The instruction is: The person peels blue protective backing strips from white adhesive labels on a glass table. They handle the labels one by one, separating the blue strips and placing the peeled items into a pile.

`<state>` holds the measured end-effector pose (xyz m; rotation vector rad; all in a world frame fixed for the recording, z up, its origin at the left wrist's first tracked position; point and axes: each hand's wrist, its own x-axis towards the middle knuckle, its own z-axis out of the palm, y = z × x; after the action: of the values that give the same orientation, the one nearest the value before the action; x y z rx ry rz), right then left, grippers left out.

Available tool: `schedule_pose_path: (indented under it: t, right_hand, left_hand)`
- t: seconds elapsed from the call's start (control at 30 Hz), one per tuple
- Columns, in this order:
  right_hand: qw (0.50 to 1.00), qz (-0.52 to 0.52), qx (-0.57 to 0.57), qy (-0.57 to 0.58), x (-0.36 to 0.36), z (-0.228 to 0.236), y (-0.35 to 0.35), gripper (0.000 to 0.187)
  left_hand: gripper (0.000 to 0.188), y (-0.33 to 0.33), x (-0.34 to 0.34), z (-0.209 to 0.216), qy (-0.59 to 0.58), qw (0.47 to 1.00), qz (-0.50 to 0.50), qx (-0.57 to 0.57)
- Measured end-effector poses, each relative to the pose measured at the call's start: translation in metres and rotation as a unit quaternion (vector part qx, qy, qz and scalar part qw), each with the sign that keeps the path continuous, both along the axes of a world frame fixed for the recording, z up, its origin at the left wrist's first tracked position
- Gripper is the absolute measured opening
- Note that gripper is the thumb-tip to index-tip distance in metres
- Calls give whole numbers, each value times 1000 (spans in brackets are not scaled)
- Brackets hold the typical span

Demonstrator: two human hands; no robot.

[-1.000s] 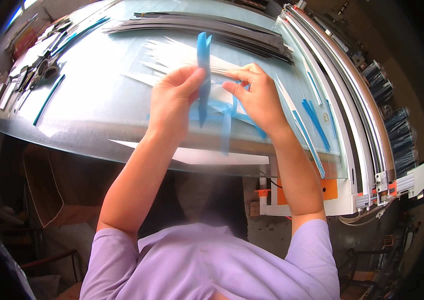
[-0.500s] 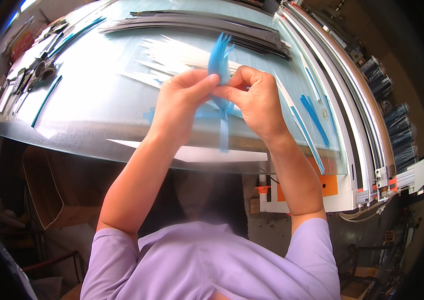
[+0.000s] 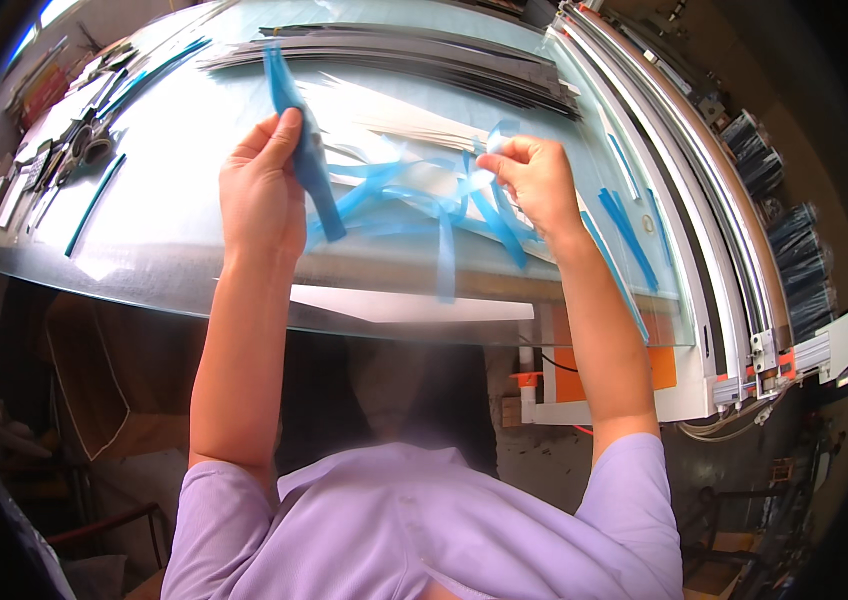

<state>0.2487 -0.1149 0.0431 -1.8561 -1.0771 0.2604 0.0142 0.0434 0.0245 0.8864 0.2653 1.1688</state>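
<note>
My left hand [image 3: 262, 195] is closed around a flat bundle of blue strips [image 3: 318, 190], held tilted above the table with my thumb on top. To its right, my right hand [image 3: 542, 185] pinches a thin, translucent blue film strip [image 3: 502, 131] between thumb and fingers. Loose blue film strips [image 3: 446, 255] lie curled and crossed on the table between and below the hands. Behind them are pointed white strips [image 3: 394, 118], partly covered by the blue ones. Where the pinched strip ends among the loose ones, I cannot tell.
A long stack of dark strips [image 3: 414, 65] lies across the far side of the glass-topped table [image 3: 174, 285]. More blue strips [image 3: 629, 240] rest at the right, beside a long metal rail [image 3: 714, 200]. Scissors [image 3: 97, 148] and other tools sit at the left. A white strip [image 3: 424, 305] shows along the front edge.
My hands have moved apart: the left went left with the blue bundle, the right moved slightly right with a film strip. The loose blue strips between them now show more fully.
</note>
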Motion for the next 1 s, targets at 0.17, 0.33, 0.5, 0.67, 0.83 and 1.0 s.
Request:
schedule_pose_path:
  t: [0.17, 0.33, 0.5, 0.67, 0.83, 1.0]
  right_hand:
    - [986, 35, 35, -159, -46, 8, 8, 31]
    - [977, 172, 114, 52, -77, 19, 8, 16]
    - [975, 149, 107, 122, -72, 23, 0, 8]
    - [980, 125, 98, 123, -49, 17, 0, 10]
    - [975, 184, 53, 112, -66, 13, 10, 12]
    - [965, 132, 135, 182, -36, 13, 4, 11]
  left_hand:
    - [20, -28, 16, 4, 30, 999, -34, -28]
    - [19, -47, 26, 0, 65, 995, -79, -17]
    - [19, -47, 26, 2, 49, 996, -73, -25]
    - [19, -42, 23, 1, 60, 997, -46, -22]
    - [22, -53, 29, -4, 55, 995, -84, -2]
    - [14, -42, 24, 0, 28, 999, -14, -19]
